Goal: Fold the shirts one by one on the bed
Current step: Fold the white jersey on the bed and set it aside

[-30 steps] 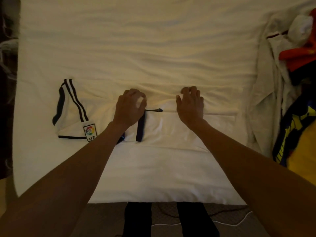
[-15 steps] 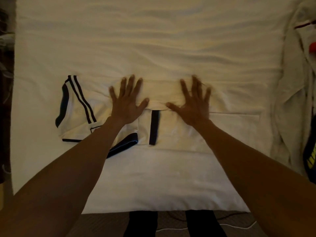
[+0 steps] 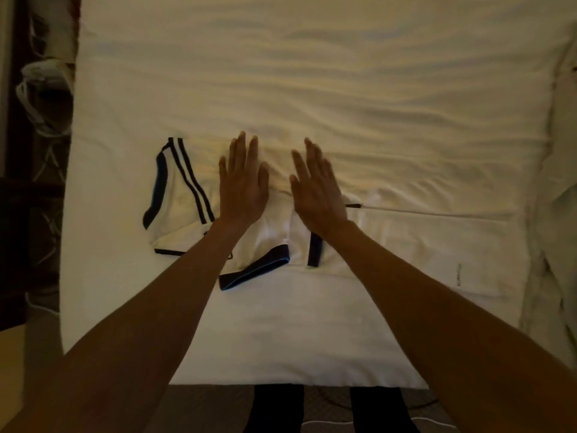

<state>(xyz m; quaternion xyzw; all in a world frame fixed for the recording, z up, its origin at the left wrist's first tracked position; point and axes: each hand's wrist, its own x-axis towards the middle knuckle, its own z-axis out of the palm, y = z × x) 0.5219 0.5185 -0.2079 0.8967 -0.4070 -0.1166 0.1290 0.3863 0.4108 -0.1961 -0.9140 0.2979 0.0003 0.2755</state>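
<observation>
Closer together than a moment earlier, my left hand (image 3: 243,189) and right hand (image 3: 318,195) pressed straight, unsplayed fingers (image 3: 242,148), gripping nothing, over the half-folded shirt (image 3: 406,245) centre-left on the bed (image 3: 312,73), so smoothing looked nearly done.

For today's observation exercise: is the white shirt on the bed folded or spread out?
Partly folded. The shirt is doubled along a straight edge; one striped sleeve sticks out. Left hand and right hand lie open on it.

The shirt (image 3: 406,245) is lying across the near half of the bed (image 3: 312,73), its sleeve (image 3: 175,195) extending leftward. The left hand (image 3: 242,189) and right hand (image 3: 317,192) are lying side by side over the shirt's far edge, right of the sleeve. Crumpled cloth (image 3: 555,214) is lying along the bed's right side.
</observation>
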